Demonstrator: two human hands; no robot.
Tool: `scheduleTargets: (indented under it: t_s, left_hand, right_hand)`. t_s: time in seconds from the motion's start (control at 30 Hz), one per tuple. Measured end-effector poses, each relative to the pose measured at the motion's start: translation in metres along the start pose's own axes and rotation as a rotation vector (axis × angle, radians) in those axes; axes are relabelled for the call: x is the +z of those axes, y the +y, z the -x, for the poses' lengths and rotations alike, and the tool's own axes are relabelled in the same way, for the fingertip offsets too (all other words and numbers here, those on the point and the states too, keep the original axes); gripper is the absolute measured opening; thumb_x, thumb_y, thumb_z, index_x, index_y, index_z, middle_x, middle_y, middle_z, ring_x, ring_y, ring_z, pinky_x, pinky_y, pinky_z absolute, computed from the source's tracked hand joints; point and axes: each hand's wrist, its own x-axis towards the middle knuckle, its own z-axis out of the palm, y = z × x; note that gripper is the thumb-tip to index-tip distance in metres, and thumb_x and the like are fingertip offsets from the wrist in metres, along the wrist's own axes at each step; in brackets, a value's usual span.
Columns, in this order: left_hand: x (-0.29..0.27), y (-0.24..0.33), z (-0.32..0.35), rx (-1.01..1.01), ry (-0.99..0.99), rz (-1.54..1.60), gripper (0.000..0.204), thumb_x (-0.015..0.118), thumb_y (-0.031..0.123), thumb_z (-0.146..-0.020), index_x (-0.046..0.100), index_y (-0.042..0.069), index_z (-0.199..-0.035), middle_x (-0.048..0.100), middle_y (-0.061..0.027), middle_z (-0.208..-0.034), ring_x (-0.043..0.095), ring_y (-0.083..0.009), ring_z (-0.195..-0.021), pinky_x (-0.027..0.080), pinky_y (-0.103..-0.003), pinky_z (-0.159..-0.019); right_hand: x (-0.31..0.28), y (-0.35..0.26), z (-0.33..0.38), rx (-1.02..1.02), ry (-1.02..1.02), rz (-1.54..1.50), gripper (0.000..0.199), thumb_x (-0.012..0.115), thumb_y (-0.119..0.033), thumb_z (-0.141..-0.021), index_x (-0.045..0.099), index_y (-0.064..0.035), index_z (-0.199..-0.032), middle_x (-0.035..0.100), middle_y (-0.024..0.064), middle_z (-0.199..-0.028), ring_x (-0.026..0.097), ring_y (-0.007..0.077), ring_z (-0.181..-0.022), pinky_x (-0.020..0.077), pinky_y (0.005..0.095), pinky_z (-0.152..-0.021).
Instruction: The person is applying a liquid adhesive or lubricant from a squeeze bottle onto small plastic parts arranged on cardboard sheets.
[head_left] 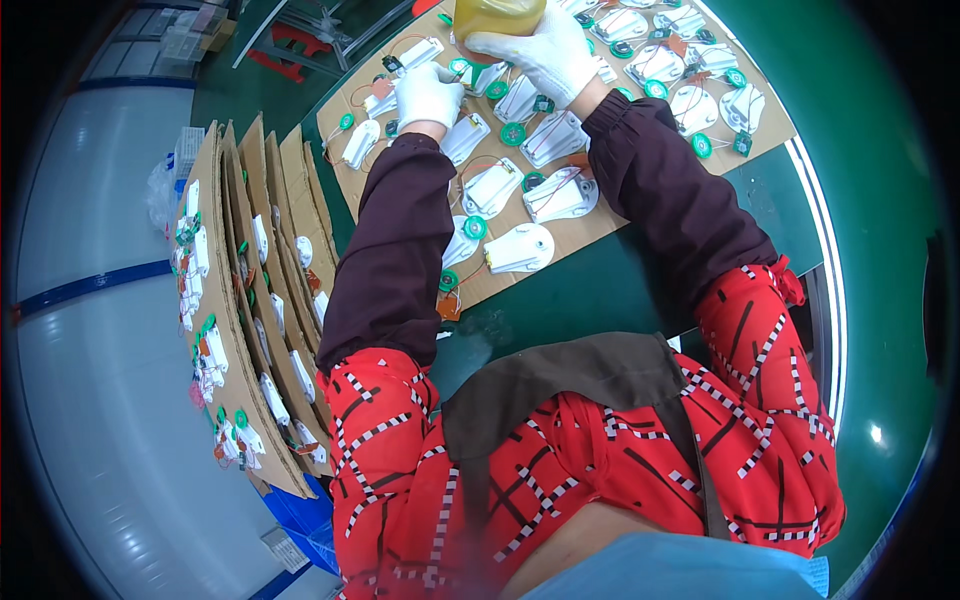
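Observation:
Both my hands wear white gloves. My right hand (545, 52) grips a yellowish translucent bottle (498, 14) at the top edge of the view. My left hand (428, 94) rests closed on a small white plastic part on the cardboard sheet (580, 235); what its fingers hold is hidden. The sheet lies on the green bench (590, 290) and carries several white plastic housings (520, 248) with red wires and green round discs (513, 133). Dark sleeve covers run up both forearms.
To my left, several cardboard sheets (235, 330) loaded with the same white parts stand stacked on edge. A blue crate (300, 515) sits below them. A grey floor with blue tape lines lies further left. A metal rail (825, 290) edges the bench on the right.

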Motion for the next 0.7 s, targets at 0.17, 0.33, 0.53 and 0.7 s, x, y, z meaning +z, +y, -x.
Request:
scheduleTargets:
  t_s: [0.17,0.33,0.53,0.7]
  left_hand:
    - [0.001,0.004,0.001,-0.013,-0.008,0.017,0.018,0.068,0.018,-0.069,0.073,0.008,-0.083,0.068,-0.0140,-0.076,0.068,-0.0260,-0.075,0.052,-0.033,-0.074]
    - [0.001,0.005,0.003,0.024,0.023,0.013,0.015,0.068,0.012,-0.071,0.071,0.004,-0.084,0.068,-0.0114,-0.073,0.067,-0.0195,-0.068,0.053,-0.030,-0.066]
    - [-0.002,0.010,0.006,0.037,0.008,0.002,0.014,0.068,0.007,-0.072,0.068,0.000,-0.084,0.068,-0.0091,-0.069,0.066,-0.0129,-0.060,0.053,-0.026,-0.058]
    - [-0.003,0.012,0.006,0.046,0.001,-0.029,0.014,0.068,0.007,-0.072,0.069,-0.001,-0.084,0.068,-0.0092,-0.070,0.066,-0.0132,-0.060,0.053,-0.026,-0.058]
  right_hand:
    - [-0.001,0.014,0.000,-0.008,0.073,-0.125,0.057,0.074,-0.003,-0.073,0.050,-0.0022,-0.124,0.061,0.0071,-0.115,0.057,0.0162,-0.106,0.0436,0.0292,-0.095]
    - [0.000,0.019,-0.001,-0.042,0.098,-0.140,0.056,0.074,-0.002,-0.072,0.051,-0.0021,-0.123,0.061,0.0070,-0.115,0.057,0.0161,-0.106,0.0437,0.0293,-0.095]
    - [0.001,0.018,-0.001,-0.060,0.059,-0.096,0.055,0.074,-0.001,-0.071,0.052,-0.0025,-0.122,0.061,0.0068,-0.115,0.057,0.0161,-0.106,0.0438,0.0295,-0.094]
    - [0.001,0.017,0.000,-0.058,0.082,-0.104,0.055,0.074,-0.001,-0.071,0.052,-0.0026,-0.121,0.061,0.0066,-0.114,0.057,0.0162,-0.105,0.0439,0.0297,-0.094]
